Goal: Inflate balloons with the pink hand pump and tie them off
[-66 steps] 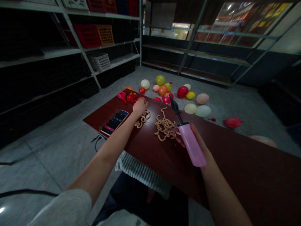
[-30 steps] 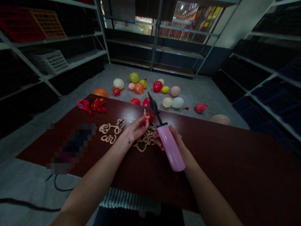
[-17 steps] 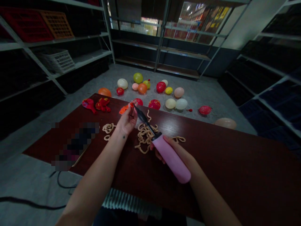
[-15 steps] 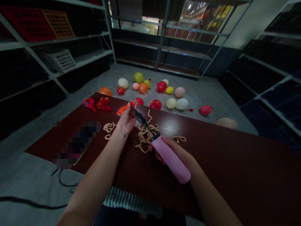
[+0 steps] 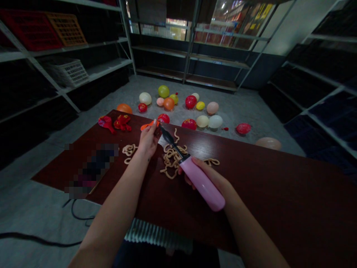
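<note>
In my left hand [image 5: 149,141], closed at the fingertips, is a limp orange balloon [image 5: 147,127]. My right hand [image 5: 199,173] is wrapped round a pink balloon pump [image 5: 203,184] with a black nozzle. The pump is tilted, its nozzle tip pointing up and left, right beside my left fingers and the balloon's neck; whether the tip sits inside the neck I cannot tell. Beneath the pump, a tangle of beige cord [image 5: 170,160] lies on the dark table [image 5: 256,186]. Limp red balloons [image 5: 122,122] lie at the table's far left corner.
Inflated balloons [image 5: 168,104] of several colours are scattered over the floor beyond the table. A blurred-out object [image 5: 95,167] lies at the table's left. Metal shelves [image 5: 161,52] stand along the back and both sides, with crates [image 5: 67,29] on the left. Black cables [image 5: 41,241] cross the floor.
The orange balloon now stretches out flatter to the left of my fingers, and my left fingers have closed more tightly around it. The pump has shifted very slightly upward in view.
</note>
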### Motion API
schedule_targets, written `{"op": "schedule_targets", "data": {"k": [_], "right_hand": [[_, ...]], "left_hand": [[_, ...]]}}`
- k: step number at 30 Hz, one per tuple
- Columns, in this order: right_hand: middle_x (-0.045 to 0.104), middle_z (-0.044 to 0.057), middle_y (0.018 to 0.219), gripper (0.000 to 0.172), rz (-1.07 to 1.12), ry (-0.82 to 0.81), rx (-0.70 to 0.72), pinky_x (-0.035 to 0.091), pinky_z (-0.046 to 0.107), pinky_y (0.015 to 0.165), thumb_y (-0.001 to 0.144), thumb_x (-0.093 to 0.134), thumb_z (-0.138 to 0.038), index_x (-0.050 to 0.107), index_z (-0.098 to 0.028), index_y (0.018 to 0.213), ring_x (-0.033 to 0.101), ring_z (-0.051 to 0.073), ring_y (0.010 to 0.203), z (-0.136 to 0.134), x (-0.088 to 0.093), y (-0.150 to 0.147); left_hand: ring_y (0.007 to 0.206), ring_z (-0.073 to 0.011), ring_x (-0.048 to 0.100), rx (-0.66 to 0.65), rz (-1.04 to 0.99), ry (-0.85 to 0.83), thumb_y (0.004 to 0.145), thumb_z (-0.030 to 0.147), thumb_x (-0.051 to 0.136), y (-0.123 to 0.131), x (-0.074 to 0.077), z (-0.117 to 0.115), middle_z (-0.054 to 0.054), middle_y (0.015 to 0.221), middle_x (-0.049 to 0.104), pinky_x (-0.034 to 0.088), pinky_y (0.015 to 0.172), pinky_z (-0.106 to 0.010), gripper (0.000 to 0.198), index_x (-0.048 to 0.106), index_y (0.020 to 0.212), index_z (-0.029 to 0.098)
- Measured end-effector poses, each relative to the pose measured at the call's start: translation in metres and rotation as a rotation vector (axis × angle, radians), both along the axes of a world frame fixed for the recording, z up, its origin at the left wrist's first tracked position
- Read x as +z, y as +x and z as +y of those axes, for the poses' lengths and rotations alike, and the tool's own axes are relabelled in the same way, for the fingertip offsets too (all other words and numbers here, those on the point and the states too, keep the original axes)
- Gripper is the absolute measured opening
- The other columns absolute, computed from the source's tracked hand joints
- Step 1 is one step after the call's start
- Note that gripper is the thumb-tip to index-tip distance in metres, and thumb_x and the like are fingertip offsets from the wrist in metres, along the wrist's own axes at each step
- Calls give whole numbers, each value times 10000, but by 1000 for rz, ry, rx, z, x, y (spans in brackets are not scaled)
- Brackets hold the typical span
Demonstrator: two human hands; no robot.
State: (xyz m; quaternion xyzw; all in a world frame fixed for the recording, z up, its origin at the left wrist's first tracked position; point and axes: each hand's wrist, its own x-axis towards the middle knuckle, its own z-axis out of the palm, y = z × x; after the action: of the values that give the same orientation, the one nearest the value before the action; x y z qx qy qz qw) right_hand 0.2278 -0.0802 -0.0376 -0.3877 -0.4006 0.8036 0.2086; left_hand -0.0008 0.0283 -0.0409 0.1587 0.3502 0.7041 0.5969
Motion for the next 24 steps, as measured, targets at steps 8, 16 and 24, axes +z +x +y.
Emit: {"op": "schedule_targets", "data": {"k": [8, 16, 24], "right_hand": [[666, 38, 676, 681, 1, 21, -5, 494, 192, 488, 901, 512, -740, 687, -115, 1108, 599, 109, 540, 0, 0, 0], [657, 35, 664, 701, 12, -6, 6, 495, 192, 494, 890, 505, -770, 694, -131, 1107, 593, 109, 543, 2, 1, 1], [647, 26, 655, 672, 92, -20, -6, 494, 198, 485, 916, 486, -744, 689, -141, 1135, 574, 110, 538, 4, -6, 3]], "left_hand": [[634, -82, 646, -18, 28, -1, 836, 285, 839, 2, 4, -3, -17, 755, 699, 494, 602, -164, 247, 658, 779, 125], [634, -88, 619, -111, 101, 12, 802, 348, 863, 7, 6, -8, -9, 784, 687, 493, 586, -186, 276, 693, 816, 131], [653, -119, 625, -165, 142, 19, 763, 390, 885, 14, 3, -11, -33, 781, 688, 507, 629, -223, 314, 728, 823, 125]]}}
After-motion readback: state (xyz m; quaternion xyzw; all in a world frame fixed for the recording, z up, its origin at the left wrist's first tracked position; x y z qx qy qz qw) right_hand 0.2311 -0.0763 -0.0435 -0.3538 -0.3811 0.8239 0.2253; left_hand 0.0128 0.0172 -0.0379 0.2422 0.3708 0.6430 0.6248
